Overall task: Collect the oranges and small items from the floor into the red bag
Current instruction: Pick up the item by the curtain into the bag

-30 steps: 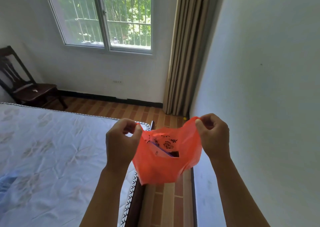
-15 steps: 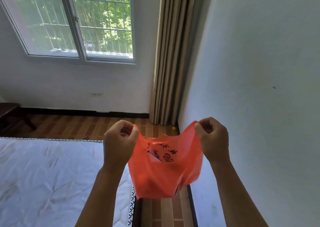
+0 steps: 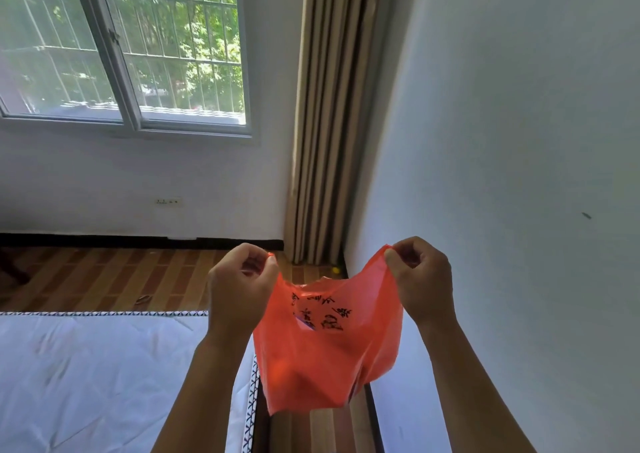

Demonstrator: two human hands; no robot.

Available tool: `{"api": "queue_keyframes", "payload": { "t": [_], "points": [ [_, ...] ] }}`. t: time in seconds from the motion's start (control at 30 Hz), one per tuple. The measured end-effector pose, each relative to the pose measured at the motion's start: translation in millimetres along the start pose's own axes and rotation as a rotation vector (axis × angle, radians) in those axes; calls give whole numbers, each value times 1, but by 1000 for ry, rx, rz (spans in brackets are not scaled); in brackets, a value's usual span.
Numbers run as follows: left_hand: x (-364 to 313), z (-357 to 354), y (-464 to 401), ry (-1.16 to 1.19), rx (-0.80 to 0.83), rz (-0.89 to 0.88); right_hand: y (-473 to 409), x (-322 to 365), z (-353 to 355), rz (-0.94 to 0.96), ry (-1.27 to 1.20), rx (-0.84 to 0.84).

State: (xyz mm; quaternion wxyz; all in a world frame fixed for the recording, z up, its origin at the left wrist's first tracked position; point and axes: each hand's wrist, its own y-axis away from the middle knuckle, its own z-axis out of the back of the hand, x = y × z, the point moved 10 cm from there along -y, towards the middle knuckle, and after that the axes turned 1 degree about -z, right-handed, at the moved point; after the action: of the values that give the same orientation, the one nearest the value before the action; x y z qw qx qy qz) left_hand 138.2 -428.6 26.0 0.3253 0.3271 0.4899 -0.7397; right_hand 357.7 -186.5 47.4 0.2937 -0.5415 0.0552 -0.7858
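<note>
Holding the red bag [image 3: 329, 348] up in the air, its mouth stretched between two hands.

Left hand [image 3: 239, 290] pinches one top corner, right hand [image 3: 420, 279] pinches the other, fingers curled on the plastic. Black handwritten characters mark the bag's face, too smeared to read. It hangs above the strip of wooden floor [image 3: 104, 279] between mattress [image 3: 86, 383] and white wall [image 3: 519, 141]. A small yellow item [image 3: 335, 270] lies by the curtain [image 3: 329, 123].

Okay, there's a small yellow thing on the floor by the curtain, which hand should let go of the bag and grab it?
Probably the right hand: the small yellow object lies in the corner beside the beige curtain, nearer that hand. The left hand pinches the red plastic bag and could hold it alone.
</note>
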Motion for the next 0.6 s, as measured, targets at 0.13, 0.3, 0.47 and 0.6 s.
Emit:
{"api": "queue_keyframes", "payload": {
  "t": [0.13, 0.3, 0.47, 0.6],
  "points": [
    [11, -43, -38, 6, -16, 10, -58, -22, -22, 7, -13, 6],
    [25, -108, -98, -19, -34, 27, -145, -48, -51, 7, -53, 35],
    [39, -154, -139, -47, -48, 26, -215, -71, -79, 23, -104, 64],
    [65, -168, -157, -97, -43, 68, -246, -90, -112, 1, -125, 123]
  ]
}}
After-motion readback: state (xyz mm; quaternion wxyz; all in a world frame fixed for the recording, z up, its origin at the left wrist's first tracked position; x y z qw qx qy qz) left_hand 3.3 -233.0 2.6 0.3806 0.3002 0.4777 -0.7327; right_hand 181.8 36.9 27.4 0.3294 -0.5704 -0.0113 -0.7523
